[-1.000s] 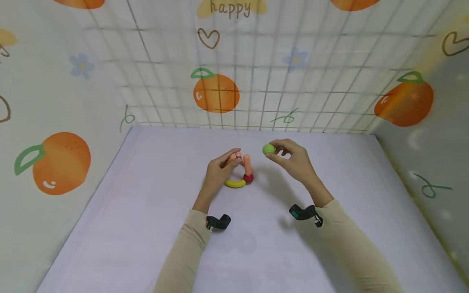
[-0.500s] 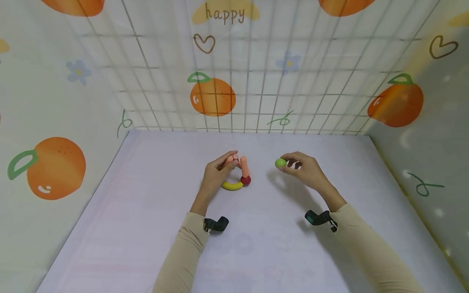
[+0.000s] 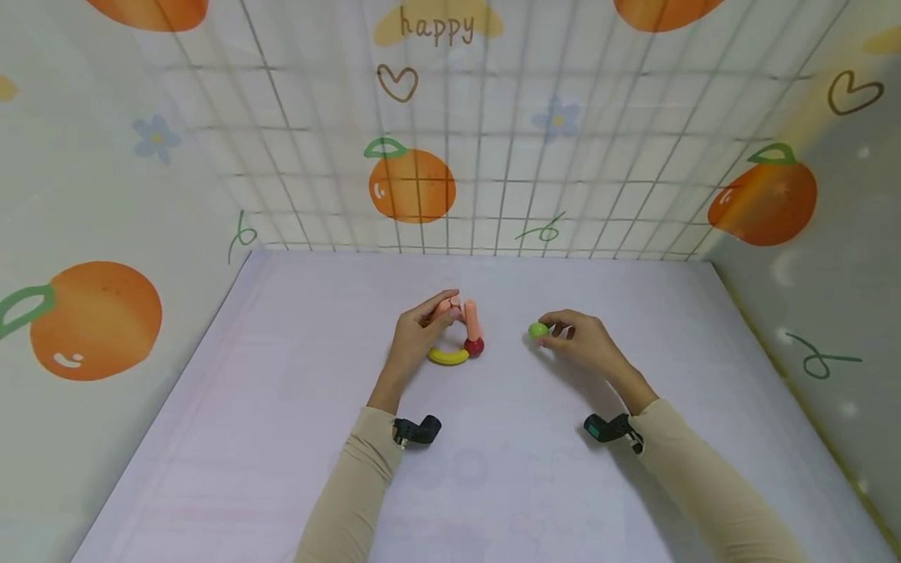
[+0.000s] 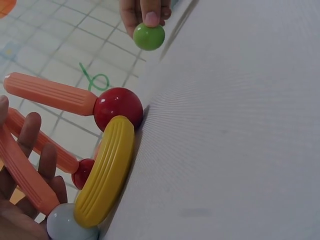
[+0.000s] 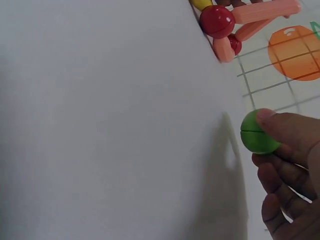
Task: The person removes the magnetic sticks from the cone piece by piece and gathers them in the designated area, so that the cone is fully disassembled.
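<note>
My left hand (image 3: 415,332) holds a frame of magnetic building rods and balls on the table, thumb and fingers about a salmon ribbed rod (image 4: 27,172). That rod rises from a pale grey ball (image 4: 70,222). A yellow curved rod (image 4: 106,170) lies along the table between the grey ball and a red ball (image 4: 118,109). From the red ball another salmon rod (image 3: 472,320) stands up, its top end free. A second red ball (image 5: 234,45) sits behind. To the right, my right hand (image 3: 587,340) pinches a green ball (image 3: 538,331) between thumb and fingers, apart from the frame.
A white table (image 3: 535,485) spreads under both hands. Cloth walls printed with a grid and oranges (image 3: 412,186) enclose it at the back and sides. Black cameras (image 3: 418,430) are strapped to both wrists.
My right hand has carried the green ball to the right, away from the frame, then lowered it toward the table. The left hand keeps its hold on the frame in place.
</note>
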A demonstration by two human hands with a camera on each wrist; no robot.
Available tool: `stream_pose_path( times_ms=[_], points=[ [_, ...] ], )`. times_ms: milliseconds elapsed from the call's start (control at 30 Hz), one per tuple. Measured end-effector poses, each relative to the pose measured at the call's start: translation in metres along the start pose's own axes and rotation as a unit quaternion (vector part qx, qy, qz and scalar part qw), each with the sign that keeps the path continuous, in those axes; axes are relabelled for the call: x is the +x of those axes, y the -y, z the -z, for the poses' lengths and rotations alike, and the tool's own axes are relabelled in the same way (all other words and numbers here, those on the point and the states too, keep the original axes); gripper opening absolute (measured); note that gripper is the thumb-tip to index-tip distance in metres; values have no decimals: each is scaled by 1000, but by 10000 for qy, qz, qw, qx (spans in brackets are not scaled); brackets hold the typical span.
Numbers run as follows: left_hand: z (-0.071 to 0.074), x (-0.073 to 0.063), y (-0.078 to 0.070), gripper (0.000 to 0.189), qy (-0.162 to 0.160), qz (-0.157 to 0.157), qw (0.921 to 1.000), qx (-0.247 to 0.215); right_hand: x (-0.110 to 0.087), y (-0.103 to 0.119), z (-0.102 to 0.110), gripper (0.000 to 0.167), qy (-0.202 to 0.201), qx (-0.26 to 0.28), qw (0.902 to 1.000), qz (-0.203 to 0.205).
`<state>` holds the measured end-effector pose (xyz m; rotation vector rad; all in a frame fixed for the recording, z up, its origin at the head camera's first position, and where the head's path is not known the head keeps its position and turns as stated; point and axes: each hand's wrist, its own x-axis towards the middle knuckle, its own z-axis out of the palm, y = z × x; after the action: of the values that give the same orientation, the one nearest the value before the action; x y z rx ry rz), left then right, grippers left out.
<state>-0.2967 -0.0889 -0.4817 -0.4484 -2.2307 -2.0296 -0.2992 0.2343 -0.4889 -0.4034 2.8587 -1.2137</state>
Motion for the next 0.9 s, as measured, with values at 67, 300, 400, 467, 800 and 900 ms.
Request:
stream_pose_path(
  times_ms=[67, 300, 400, 467, 800, 900],
  points=[
    [0, 2, 8, 38, -15, 9, 10000, 27, 0, -1, -2, 36, 37, -30, 10000, 9],
    [2, 5, 18, 37, 29, -9, 10000, 88, 1, -5, -6, 35, 67, -14, 10000, 20],
    [3, 5, 17, 37, 45, -7, 10000, 61, 1, -5, -7, 34, 68, -14, 10000, 10],
    [3, 4, 17, 37, 41, 3, 10000, 53, 1, -4, -7, 36, 91, -40, 9999, -10],
    [5, 5, 15, 38, 96, 20, 9998, 160, -3, 17, 4, 38, -483, -408, 9946, 828],
    [7, 5, 13, 42, 192, 145, 9986, 477, -3, 33, 3, 33, -589, -412, 9907, 1159]
  ],
)
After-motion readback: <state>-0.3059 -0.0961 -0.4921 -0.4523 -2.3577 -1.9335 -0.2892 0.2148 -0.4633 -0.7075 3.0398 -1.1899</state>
